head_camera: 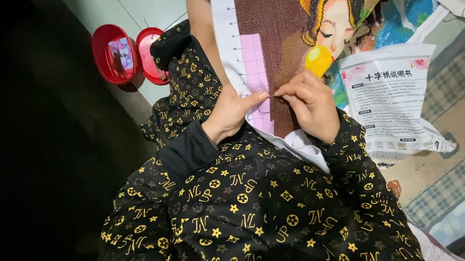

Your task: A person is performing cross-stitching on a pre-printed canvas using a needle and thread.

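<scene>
The right hand (311, 105) pinches a needle with dark thread (269, 107) against the cross-stitch canvas (278, 22); the left hand (231, 113) grips the canvas edge, thumb flat. Farther off, an open red case (115, 53) holds small items.

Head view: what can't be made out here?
- Needle: too small; the right hand pinches at the cross-stitch cloth, but its fingers cover whatever they hold.
- Thread: only a faint dark loop beside the left hand; its colour is unclear.
- Cloth picture: cut off by the top edge.
- Red case: contents too small to tell.
- Left third of the view: too dark to read.
</scene>
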